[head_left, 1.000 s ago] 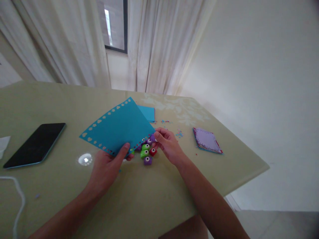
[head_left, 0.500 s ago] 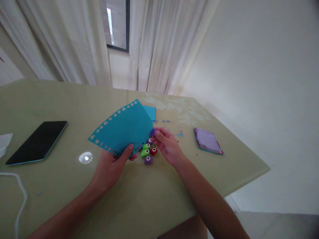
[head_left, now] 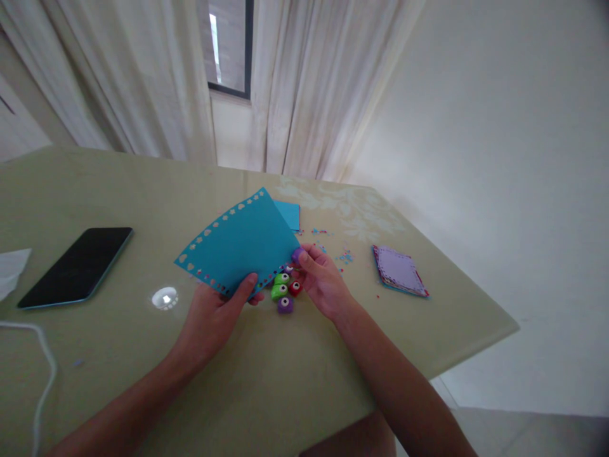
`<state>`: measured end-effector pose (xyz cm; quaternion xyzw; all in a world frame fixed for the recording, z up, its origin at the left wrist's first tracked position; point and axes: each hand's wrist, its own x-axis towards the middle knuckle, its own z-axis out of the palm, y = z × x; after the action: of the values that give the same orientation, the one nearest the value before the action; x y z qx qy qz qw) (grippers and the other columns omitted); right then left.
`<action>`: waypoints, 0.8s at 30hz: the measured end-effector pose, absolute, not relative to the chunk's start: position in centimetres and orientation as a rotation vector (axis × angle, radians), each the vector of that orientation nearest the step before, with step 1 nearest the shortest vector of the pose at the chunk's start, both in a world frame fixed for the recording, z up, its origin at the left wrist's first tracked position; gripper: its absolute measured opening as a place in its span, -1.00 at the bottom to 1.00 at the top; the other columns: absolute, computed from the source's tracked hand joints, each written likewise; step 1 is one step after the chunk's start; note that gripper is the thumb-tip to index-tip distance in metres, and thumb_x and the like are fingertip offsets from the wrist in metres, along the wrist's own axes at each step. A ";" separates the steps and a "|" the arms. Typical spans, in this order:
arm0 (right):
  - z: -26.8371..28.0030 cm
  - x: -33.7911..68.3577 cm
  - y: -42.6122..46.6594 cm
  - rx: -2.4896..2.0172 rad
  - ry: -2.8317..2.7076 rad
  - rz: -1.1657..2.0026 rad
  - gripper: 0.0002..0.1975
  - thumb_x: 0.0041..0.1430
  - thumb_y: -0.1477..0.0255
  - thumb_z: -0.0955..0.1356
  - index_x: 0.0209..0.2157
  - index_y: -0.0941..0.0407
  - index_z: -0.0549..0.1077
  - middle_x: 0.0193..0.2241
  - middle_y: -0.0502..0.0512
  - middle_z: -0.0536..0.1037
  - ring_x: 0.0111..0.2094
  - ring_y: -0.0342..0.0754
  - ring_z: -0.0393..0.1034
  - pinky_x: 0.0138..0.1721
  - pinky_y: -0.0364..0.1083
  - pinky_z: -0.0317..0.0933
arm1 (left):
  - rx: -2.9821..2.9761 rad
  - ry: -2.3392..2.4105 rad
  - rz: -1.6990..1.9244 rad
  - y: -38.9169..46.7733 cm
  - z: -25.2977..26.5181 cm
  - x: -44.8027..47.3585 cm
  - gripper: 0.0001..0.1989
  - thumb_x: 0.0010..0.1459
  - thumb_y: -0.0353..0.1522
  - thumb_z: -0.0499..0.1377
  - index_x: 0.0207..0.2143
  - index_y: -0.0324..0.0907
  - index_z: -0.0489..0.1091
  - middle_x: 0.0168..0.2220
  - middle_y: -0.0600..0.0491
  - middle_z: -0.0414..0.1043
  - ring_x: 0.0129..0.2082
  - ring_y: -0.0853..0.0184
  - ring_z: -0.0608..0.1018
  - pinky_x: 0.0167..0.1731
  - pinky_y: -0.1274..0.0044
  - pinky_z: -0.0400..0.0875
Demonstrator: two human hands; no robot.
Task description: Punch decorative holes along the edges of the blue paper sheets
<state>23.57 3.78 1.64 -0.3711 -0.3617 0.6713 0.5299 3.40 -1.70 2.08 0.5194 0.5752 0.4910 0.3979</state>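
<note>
My left hand grips a blue sheet of paper by its lower edge, thumb on top. Shaped holes, hearts and flowers among them, run along its upper-left and lower edges. At the sheet's right corner, my right hand is closed on a small purple craft punch. Below the sheet several more punches with eye-like tops lie on the table: green punches, a red punch and a purple punch. Another purple one is partly hidden by the sheet and my fingers.
A stack of punched paper squares lies at the right. Behind the held sheet are blue paper and scattered paper bits. A black tablet, a white cable and white paper occupy the left of the table.
The purple punch in my right hand now sits slightly further right at the sheet's corner. My view has shifted a little; both hands keep their hold.
</note>
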 end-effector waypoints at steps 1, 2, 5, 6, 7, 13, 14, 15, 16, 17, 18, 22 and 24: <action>1.7 23.6 3.7 -0.888 -0.870 1.601 -0.50 -0.22 0.14 0.72 -0.29 0.06 0.60 -0.39 -0.06 0.58 -0.41 -0.17 0.41 -0.40 -0.18 0.32 | 1.319 1.454 1.239 -1.7 2.1 3.4 -0.72 0.15 -0.06 0.31 -0.35 -0.07 0.53 -0.52 0.09 0.65 -0.49 0.15 0.69 -0.44 0.45 0.56; 1.7 23.6 3.7 -0.889 -0.875 1.599 -0.50 -0.22 0.14 0.72 -0.29 0.06 0.59 -0.40 -0.07 0.57 -0.42 -0.17 0.40 -0.40 -0.18 0.32 | 1.320 1.453 1.237 -1.7 2.2 3.4 -0.72 0.15 -0.06 0.30 -0.36 -0.07 0.53 -0.52 0.09 0.65 -0.49 0.15 0.69 -0.45 0.45 0.56; 1.7 23.6 3.7 -0.884 -0.884 1.594 -0.51 -0.21 0.15 0.72 -0.31 0.05 0.58 -0.41 -0.07 0.55 -0.44 -0.18 0.37 -0.40 -0.17 0.32 | 1.326 1.454 1.243 -1.7 2.4 3.5 -0.73 0.14 -0.07 0.30 -0.39 -0.07 0.51 -0.52 0.09 0.64 -0.50 0.16 0.69 -0.46 0.46 0.56; 1.6 23.6 3.7 -0.879 -0.881 1.592 -0.51 -0.21 0.15 0.72 -0.32 0.05 0.57 -0.42 -0.07 0.54 -0.44 -0.18 0.37 -0.41 -0.17 0.32 | 1.330 1.452 1.245 -1.7 2.4 3.5 -0.73 0.14 -0.07 0.30 -0.39 -0.07 0.51 -0.52 0.09 0.64 -0.50 0.17 0.69 -0.46 0.46 0.56; 1.6 23.6 3.7 -0.875 -0.877 1.593 -0.51 -0.21 0.15 0.72 -0.33 0.05 0.56 -0.43 -0.08 0.54 -0.45 -0.18 0.37 -0.41 -0.18 0.31 | 1.337 1.448 1.244 -1.7 2.5 3.5 -0.74 0.14 -0.08 0.29 -0.39 -0.07 0.52 -0.52 0.10 0.64 -0.50 0.17 0.68 -0.46 0.47 0.56; 1.4 23.4 3.5 -0.852 -0.862 1.609 -0.54 -0.19 0.17 0.72 -0.39 0.07 0.54 -0.51 -0.06 0.52 -0.51 -0.17 0.33 -0.51 -0.18 0.25 | 1.349 1.435 1.228 -1.6 2.3 3.5 -0.72 0.16 -0.08 0.28 -0.40 -0.09 0.52 -0.53 0.08 0.64 -0.51 0.18 0.68 -0.47 0.47 0.55; 1.4 23.3 3.5 -0.847 -0.862 1.610 -0.54 -0.19 0.17 0.72 -0.39 0.07 0.55 -0.52 -0.06 0.53 -0.52 -0.17 0.32 -0.53 -0.18 0.23 | 1.349 1.433 1.228 -1.6 2.2 3.4 -0.72 0.16 -0.08 0.28 -0.40 -0.09 0.53 -0.52 0.08 0.64 -0.50 0.18 0.68 -0.47 0.47 0.55; 1.4 23.2 3.4 -0.841 -0.861 1.616 -0.54 -0.18 0.16 0.72 -0.38 0.07 0.56 -0.52 -0.06 0.53 -0.53 -0.17 0.32 -0.54 -0.18 0.22 | 1.350 1.428 1.229 -1.5 2.0 3.4 -0.72 0.17 -0.08 0.28 -0.38 -0.09 0.53 -0.51 0.08 0.65 -0.49 0.18 0.68 -0.46 0.47 0.55; 1.4 23.1 3.4 -0.831 -0.855 1.626 -0.55 -0.17 0.15 0.72 -0.37 0.07 0.57 -0.52 -0.05 0.54 -0.53 -0.17 0.32 -0.55 -0.18 0.22 | 1.348 1.424 1.235 -1.5 1.8 3.3 -0.72 0.18 -0.08 0.29 -0.36 -0.09 0.54 -0.49 0.08 0.66 -0.48 0.18 0.69 -0.45 0.47 0.55; 1.4 23.0 3.4 -0.817 -0.846 1.633 -0.55 -0.17 0.15 0.71 -0.35 0.07 0.59 -0.51 -0.05 0.55 -0.52 -0.17 0.33 -0.55 -0.18 0.22 | 1.340 1.422 1.244 -1.4 1.6 3.2 -0.72 0.18 -0.07 0.30 -0.33 -0.09 0.55 -0.48 0.08 0.67 -0.48 0.18 0.69 -0.44 0.47 0.56; 1.4 23.0 3.4 -0.803 -0.836 1.634 -0.56 -0.16 0.15 0.71 -0.34 0.06 0.60 -0.50 -0.04 0.56 -0.51 -0.16 0.34 -0.54 -0.18 0.22 | 1.327 1.420 1.255 -1.3 1.4 3.2 -0.72 0.19 -0.07 0.31 -0.30 -0.09 0.55 -0.46 0.09 0.68 -0.47 0.18 0.69 -0.43 0.47 0.56; 1.7 23.4 3.9 -0.796 -0.870 1.522 -0.58 -0.04 0.18 0.66 -0.16 0.05 0.68 -0.42 -0.04 0.59 -0.43 -0.15 0.40 -0.41 -0.16 0.32 | 1.275 1.440 1.293 -1.1 1.0 2.9 -0.69 0.17 -0.04 0.33 -0.28 -0.09 0.55 -0.46 0.09 0.68 -0.44 0.17 0.69 -0.37 0.45 0.57; 1.9 24.0 4.4 -0.841 -0.936 1.362 -0.56 0.04 0.20 0.62 -0.05 0.05 0.67 -0.37 -0.04 0.60 -0.37 -0.14 0.43 -0.31 -0.15 0.35 | 1.265 1.455 1.311 -1.0 1.2 2.8 -0.67 0.15 -0.02 0.33 -0.31 -0.09 0.55 -0.46 0.07 0.67 -0.44 0.16 0.69 -0.42 0.45 0.55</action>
<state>23.99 4.38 1.87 -0.3628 -0.4036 0.5876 0.6002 2.83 -1.04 1.16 0.4988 0.5736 0.5167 0.3940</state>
